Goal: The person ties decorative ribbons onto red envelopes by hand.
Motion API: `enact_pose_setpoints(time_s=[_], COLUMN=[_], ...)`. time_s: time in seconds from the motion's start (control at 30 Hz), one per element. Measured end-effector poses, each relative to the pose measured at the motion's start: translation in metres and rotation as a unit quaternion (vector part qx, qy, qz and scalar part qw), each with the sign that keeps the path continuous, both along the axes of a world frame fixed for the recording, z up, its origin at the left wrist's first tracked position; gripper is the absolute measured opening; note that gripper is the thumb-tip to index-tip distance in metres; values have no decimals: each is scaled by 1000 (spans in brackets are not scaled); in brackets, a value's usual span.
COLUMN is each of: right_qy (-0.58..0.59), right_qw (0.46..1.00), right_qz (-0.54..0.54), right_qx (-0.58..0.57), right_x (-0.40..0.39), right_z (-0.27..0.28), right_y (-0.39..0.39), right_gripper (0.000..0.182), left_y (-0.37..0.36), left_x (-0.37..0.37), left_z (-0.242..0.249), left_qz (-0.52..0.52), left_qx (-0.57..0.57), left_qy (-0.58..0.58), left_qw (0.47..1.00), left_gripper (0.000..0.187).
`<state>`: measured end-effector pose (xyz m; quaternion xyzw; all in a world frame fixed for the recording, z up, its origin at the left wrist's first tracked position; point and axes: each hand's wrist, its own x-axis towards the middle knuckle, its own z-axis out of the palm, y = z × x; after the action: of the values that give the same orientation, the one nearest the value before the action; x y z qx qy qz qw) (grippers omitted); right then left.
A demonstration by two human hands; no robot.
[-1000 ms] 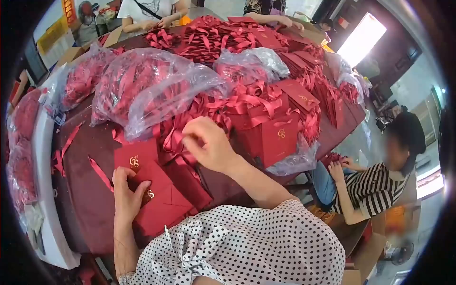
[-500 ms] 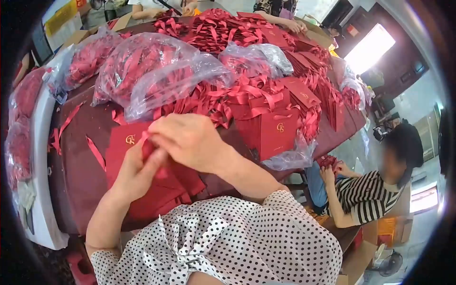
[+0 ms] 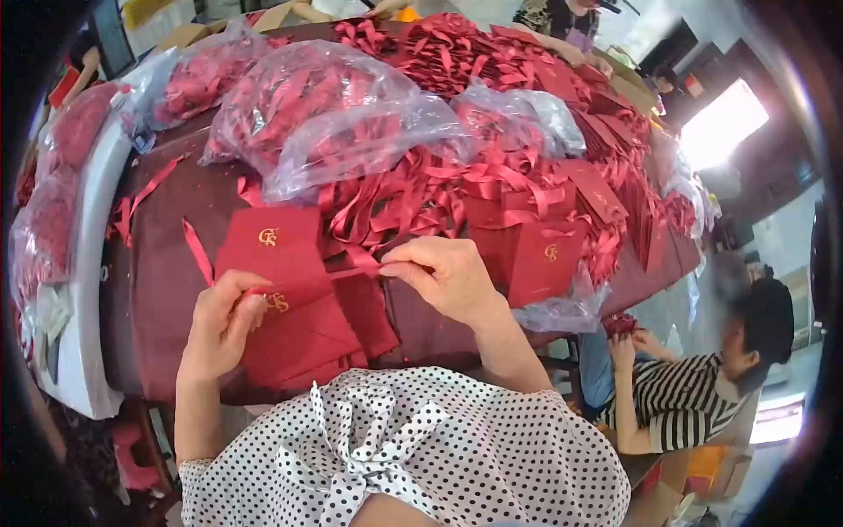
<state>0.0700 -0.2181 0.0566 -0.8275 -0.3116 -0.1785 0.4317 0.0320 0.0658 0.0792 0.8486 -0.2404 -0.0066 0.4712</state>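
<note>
My right hand pinches a red ribbon, drawn out to the right over the red paper bags. My left hand is closed at the left edge of a red paper bag with a gold monogram; its fingertips partly cover the logo. Whether a ribbon end is also between those fingers cannot be made out. Beneath and behind it lie more flat red bags, including one with a gold monogram just above my left hand.
Clear plastic bags of red ribbons lie across the table. Heaps of ribboned red bags stand right and behind. A loose ribbon lies at left. A person in a striped top sits at right; other people are across the table.
My hands, close together before, are now apart. The right hand has moved right with the ribbon, and the left has moved down and left. The camera view has shifted slightly.
</note>
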Motion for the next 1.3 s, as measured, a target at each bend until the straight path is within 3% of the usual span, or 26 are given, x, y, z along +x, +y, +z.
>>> enact_pose_setpoints(time_s=[0.1,0.23,0.33,0.43,0.47,0.53,0.57,0.63,0.67,0.73,0.77,0.83,0.87,0.97,1.0,1.1,1.17,1.23,1.3], right_qy=[38,65,81,28,27,47,116,216,231,412,361,350,300,238,247,273,247,351,346], right_qw=[999,994,980,973,971,990,978,946,940,881,897,912,934,951,951,946,964,933,934], right_qz=[26,58,73,58,77,93,164,240,249,228,235,215,196,196,183,167,103,26,40], right_qx=[4,-68,-164,-221,-225,-91,-56,33,36,48,102,-19,-9,-23,-37,-44,-14,71,82], right_x=[-3,-9,-12,-15,-12,-21,-26,-33,-37,-44,-45,-42,-44,-39,-39,-36,-32,-27,-22], right_z=[-8,-18,-19,-5,-1,16,24,13,9,12,0,9,4,-1,1,1,-7,-18,-27], right_y=[4,4,0,-6,-7,10,12,29,37,36,38,33,38,41,41,35,33,34,34], right_gripper=[12,13,18,21,37,58,72,67,53,43,36,30,21,17,13,11,11,11,11], left_y=[18,6,0,-9,-12,-26,-34,-43,-46,-50,-53,-52,-51,-42,-37,-20,-7,14,25], left_x=[-12,-21,-22,-26,-28,-34,-37,-37,-38,-44,-47,-52,-53,-49,-46,-30,-9,20,35], left_z=[-17,-26,-39,-21,-27,-15,-7,-9,-7,-15,-21,-29,-32,-30,-28,-20,-19,-35,-44], left_qz=[79,152,161,106,45,-57,-91,-125,-106,-38,1,37,61,42,26,51,153,210,159], left_qx=[-93,-160,-200,60,64,145,163,158,126,85,13,-2,-20,34,85,79,84,114,175], left_qy=[65,-22,-15,-154,-146,-107,-102,-197,-244,-250,-231,-217,-211,-199,-207,-229,-205,-184,-171], left_qw=[990,975,966,981,986,982,977,960,956,964,973,976,975,978,974,969,963,954,957], left_gripper=[9,16,21,31,44,53,55,51,47,40,28,29,31,24,23,16,9,13,16])
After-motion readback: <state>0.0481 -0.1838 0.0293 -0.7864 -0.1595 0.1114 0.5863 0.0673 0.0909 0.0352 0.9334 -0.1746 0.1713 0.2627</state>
